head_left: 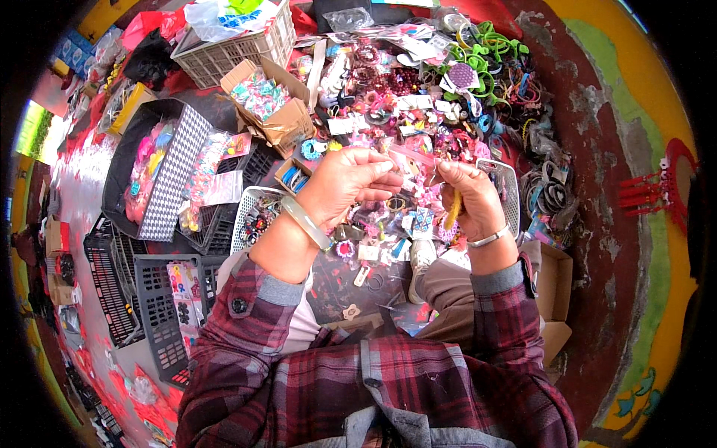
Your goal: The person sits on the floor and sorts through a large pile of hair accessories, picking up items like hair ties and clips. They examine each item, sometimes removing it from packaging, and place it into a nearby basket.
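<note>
Both my hands are raised over a heap of hair accessories. My left hand (351,183) has thumb and fingers pinched on one end of a small clear plastic bag (413,157) with a pinkish-red top edge. At the bag's other end, my right hand (474,198) is closed with thumb and forefinger together. A yellow curved band (453,210) hangs from the right hand's curled fingers; its exact kind is unclear. Beneath the hands lie hair ties, clips and small carded pieces (423,222), partly hidden by them.
White baskets (250,224) stand beside the heap. An opened cardboard box (280,112) holds small packets. Further left are a houndstooth-patterned box (168,179) and black crates (168,313). Green headbands (485,63) lie at the far right. A cardboard box (554,287) sits by my right arm.
</note>
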`<move>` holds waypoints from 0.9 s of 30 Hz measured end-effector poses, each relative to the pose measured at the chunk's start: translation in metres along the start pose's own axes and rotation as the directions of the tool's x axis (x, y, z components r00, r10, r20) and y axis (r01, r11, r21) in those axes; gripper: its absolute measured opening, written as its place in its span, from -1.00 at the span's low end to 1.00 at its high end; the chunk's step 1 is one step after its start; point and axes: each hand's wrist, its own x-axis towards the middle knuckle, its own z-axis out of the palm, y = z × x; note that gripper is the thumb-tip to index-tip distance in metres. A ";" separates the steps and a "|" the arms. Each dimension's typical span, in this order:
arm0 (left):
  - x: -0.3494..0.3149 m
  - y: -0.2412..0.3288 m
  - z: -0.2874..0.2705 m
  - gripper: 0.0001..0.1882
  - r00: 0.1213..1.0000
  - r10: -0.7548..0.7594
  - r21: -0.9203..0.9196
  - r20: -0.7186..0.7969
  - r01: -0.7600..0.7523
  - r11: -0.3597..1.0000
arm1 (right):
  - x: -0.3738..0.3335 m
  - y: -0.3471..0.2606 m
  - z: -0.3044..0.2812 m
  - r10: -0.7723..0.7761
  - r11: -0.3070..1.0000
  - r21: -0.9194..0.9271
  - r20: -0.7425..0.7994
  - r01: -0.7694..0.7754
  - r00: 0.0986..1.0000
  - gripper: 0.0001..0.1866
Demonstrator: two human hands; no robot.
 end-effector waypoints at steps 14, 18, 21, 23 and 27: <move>0.002 -0.003 -0.004 -0.82 0.995 0.104 -0.083 0.005 -0.103 0.991 | -0.002 0.002 0.003 -0.018 0.999 -0.032 0.003 0.018 1.000 -0.87; 0.003 -0.004 -0.004 -0.85 0.992 0.124 -0.138 0.032 -0.118 0.983 | -0.001 0.003 0.003 -0.055 0.994 -0.097 0.008 0.055 0.998 -0.88; 0.004 -0.005 -0.001 -0.86 0.990 0.138 -0.079 -0.016 -0.139 0.987 | -0.003 0.005 0.010 -0.148 0.972 -0.182 0.002 0.145 0.989 -0.88; 0.004 -0.005 0.000 -0.87 0.988 0.149 -0.039 -0.041 -0.151 0.988 | -0.005 0.006 0.016 -0.190 0.957 -0.223 -0.006 0.184 0.982 -0.89; 0.004 -0.006 0.002 -0.87 0.978 0.202 0.043 -0.049 -0.200 0.979 | -0.006 0.006 0.020 -0.230 0.903 -0.369 0.023 0.222 0.973 -0.87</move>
